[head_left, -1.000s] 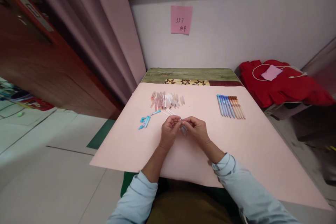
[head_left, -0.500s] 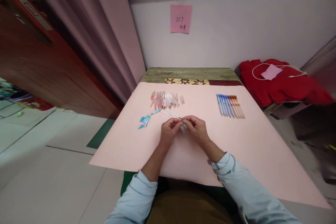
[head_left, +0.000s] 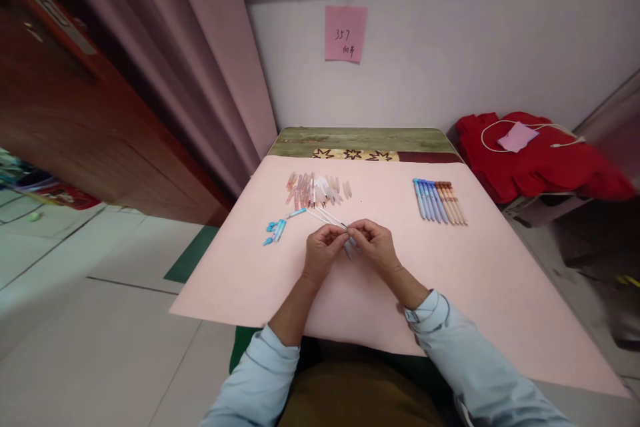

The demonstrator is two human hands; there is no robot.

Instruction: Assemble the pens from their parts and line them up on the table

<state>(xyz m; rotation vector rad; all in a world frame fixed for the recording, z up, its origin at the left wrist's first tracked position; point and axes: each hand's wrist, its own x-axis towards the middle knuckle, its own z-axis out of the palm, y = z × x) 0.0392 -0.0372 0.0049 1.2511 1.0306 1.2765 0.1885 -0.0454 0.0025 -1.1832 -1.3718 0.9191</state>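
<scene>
My left hand (head_left: 323, 252) and my right hand (head_left: 374, 245) meet above the front middle of the table, thumbs and fingertips pinched together. What they pinch is small and mostly hidden by the fingers. Pale, translucent pen barrels (head_left: 349, 251) show just below the fingertips; whether they are held or lying there I cannot tell. Thin white pen refills (head_left: 326, 216) with dark tips lie just beyond the fingers. To the left are small blue pen parts (head_left: 271, 232) and a light blue tube (head_left: 297, 213).
A pile of pinkish and whitish pen parts (head_left: 305, 191) lies farther back. On the right, blue pens (head_left: 431, 201) and brown pens (head_left: 451, 203) form a neat row. Pale pink paper (head_left: 240, 280) covers the table. Red cloth (head_left: 545, 163) with a white cable lies beyond the right edge.
Both hands stay in almost the same place, still pinched together, with only a slight shift of the fingers. The pens and parts on the table have not moved.
</scene>
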